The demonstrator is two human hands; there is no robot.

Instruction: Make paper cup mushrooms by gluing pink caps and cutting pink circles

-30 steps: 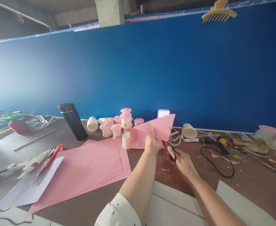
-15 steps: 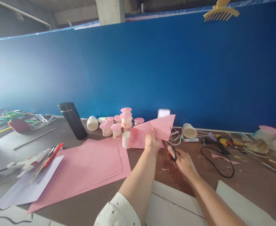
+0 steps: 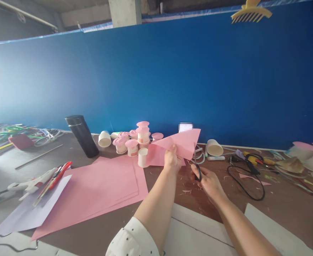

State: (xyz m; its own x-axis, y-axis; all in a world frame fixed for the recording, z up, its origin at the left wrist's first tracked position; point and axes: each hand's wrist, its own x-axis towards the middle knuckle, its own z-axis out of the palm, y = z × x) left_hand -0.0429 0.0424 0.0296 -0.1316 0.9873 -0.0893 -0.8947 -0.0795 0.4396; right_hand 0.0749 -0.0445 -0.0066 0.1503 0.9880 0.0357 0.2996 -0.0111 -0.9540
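Observation:
My left hand [image 3: 172, 159] pinches a pink paper sheet [image 3: 181, 141] and holds it up over the table, its right corner raised. In my right hand [image 3: 208, 182] is a pair of scissors [image 3: 198, 172] with dark handles, fingers closed around the loops. The blades point up at the paper's lower right edge; how far they are apart is too small to tell. Another piece of pink paper [image 3: 156, 159] lies below the held sheet. Just left of it stands a white paper cup [image 3: 143, 158].
Cups with pink discs [image 3: 132, 147] cluster by the blue partition [image 3: 156, 78]. Pink sheets [image 3: 105, 185], a red utility knife [image 3: 57, 177], a glue gun [image 3: 33, 183] and a black bottle [image 3: 83, 137] lie or stand left. A black cable [image 3: 252, 197] and paper scraps are right.
The held pink sheet has shifted very slightly, its right corner a little to the right. My right hand with the scissors has moved slightly right. The other things stay put.

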